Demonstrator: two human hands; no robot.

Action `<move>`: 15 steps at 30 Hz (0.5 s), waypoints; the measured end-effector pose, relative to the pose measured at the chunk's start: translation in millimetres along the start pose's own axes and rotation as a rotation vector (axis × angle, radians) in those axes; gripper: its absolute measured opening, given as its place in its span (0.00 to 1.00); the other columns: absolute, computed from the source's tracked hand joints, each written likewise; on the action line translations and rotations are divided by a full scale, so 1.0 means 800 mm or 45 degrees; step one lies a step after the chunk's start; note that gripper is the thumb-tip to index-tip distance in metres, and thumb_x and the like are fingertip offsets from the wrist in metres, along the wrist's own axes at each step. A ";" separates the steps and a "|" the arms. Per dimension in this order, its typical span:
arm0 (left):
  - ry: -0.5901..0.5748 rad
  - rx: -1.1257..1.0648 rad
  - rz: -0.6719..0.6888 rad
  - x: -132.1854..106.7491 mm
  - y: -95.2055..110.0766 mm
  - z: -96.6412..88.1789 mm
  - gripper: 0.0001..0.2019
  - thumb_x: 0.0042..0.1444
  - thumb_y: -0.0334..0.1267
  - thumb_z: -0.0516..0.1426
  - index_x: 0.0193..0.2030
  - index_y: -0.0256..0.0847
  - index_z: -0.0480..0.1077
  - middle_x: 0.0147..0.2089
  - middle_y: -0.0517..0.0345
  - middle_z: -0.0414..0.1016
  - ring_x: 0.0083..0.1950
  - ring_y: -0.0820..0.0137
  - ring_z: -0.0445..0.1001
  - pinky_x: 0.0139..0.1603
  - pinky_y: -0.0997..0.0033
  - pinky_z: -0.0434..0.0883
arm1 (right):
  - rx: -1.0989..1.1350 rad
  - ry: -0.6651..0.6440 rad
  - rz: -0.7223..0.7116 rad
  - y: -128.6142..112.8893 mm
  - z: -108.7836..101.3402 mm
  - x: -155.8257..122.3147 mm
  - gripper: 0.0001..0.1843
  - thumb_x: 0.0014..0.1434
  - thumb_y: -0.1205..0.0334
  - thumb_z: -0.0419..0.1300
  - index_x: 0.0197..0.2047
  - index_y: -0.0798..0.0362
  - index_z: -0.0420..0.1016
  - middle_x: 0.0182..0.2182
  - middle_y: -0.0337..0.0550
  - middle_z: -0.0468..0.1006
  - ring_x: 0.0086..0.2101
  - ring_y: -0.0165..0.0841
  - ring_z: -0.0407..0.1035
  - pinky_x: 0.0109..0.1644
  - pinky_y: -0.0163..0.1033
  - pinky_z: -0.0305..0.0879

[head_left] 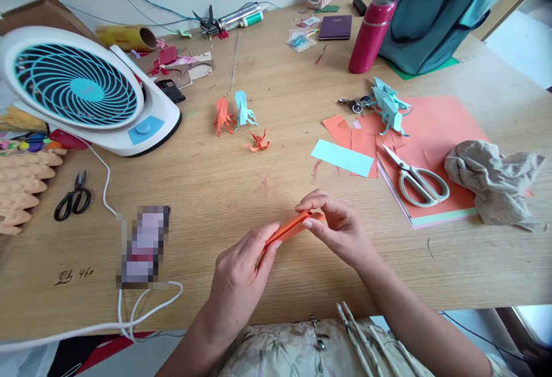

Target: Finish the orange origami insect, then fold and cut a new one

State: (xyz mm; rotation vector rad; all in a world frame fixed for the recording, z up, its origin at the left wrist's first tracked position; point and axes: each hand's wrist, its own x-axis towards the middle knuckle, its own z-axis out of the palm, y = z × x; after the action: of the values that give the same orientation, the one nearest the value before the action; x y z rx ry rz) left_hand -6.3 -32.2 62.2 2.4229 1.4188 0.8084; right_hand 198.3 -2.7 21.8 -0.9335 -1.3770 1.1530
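Between my two hands is a narrow folded strip of orange paper (290, 229), held above the table near its front edge. My left hand (248, 262) pinches the strip's lower left end between thumb and fingers. At the upper right end, the thumb and fingertips of my right hand (334, 227) grip the paper, where a fold stands partly raised. Beyond my hands stand an orange folded paper figure (222, 116), a light blue one (244, 110) and a small orange spiky piece (259, 141).
To the right, white-handled scissors (420, 181) lie on orange sheets (457, 130), beside a crumpled cloth (491, 173), a light blue strip (342, 158) and blue paper figures (390, 106). On the left are a fan (81, 89), black snips (74, 197) and a phone (144, 245) with white cables.
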 end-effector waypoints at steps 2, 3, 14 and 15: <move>-0.006 0.009 0.006 0.000 0.002 0.000 0.12 0.66 0.29 0.56 0.55 0.43 0.69 0.46 0.55 0.83 0.42 0.71 0.82 0.46 0.76 0.75 | 0.043 0.007 0.020 0.001 0.001 0.000 0.08 0.64 0.54 0.64 0.43 0.48 0.78 0.38 0.44 0.79 0.41 0.36 0.72 0.48 0.44 0.69; -0.011 0.009 0.005 0.000 0.002 0.001 0.12 0.66 0.29 0.56 0.55 0.43 0.69 0.46 0.55 0.83 0.42 0.71 0.82 0.46 0.76 0.75 | 0.063 0.010 0.032 0.001 0.001 0.000 0.08 0.64 0.54 0.64 0.42 0.48 0.78 0.37 0.44 0.79 0.40 0.35 0.72 0.47 0.44 0.69; -0.008 -0.026 0.003 0.012 0.015 0.000 0.08 0.66 0.33 0.58 0.51 0.41 0.71 0.41 0.59 0.83 0.36 0.73 0.81 0.42 0.78 0.73 | 0.176 -0.003 0.049 -0.001 0.003 0.000 0.05 0.64 0.57 0.64 0.39 0.49 0.79 0.34 0.41 0.78 0.36 0.33 0.71 0.43 0.42 0.68; 0.004 -0.011 0.008 0.013 0.016 0.000 0.08 0.66 0.33 0.58 0.50 0.41 0.71 0.40 0.59 0.83 0.35 0.73 0.81 0.41 0.78 0.73 | 0.174 -0.001 0.058 -0.002 0.003 0.000 0.06 0.63 0.56 0.64 0.39 0.49 0.79 0.34 0.42 0.78 0.36 0.33 0.72 0.43 0.42 0.69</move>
State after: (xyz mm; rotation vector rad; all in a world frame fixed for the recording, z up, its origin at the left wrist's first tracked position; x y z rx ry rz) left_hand 7.2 -30.3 71.5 2.4224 1.4066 0.8185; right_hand 195.8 -3.4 23.1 -0.8699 -1.2661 1.2657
